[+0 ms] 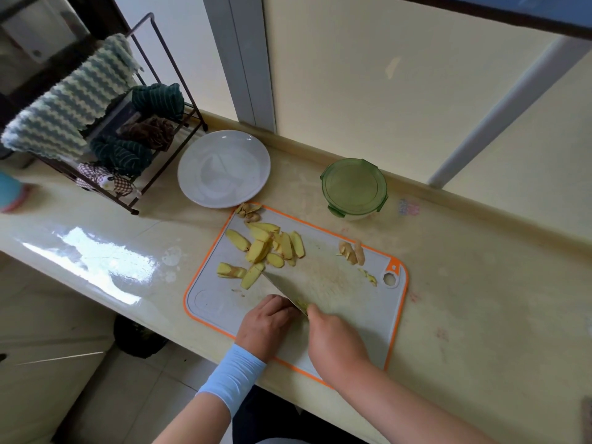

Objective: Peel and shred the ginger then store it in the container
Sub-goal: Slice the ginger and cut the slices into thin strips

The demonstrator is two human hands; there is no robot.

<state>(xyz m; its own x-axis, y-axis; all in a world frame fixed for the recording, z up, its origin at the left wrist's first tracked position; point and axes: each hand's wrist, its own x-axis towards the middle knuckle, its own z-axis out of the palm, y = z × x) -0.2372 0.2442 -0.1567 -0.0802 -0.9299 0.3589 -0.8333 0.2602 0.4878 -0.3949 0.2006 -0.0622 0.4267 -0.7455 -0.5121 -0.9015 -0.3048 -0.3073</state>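
I get one head view, wide-angle: camera worn above edge of counter (464,299), facing forward and steeply down, cutting board (217,302) close, wall (352,75) filling top.

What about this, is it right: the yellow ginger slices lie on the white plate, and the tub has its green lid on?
Not quite. The ginger slices lie on the board, not on the plate behind it. The tub does have its green lid on. The head view shows it.
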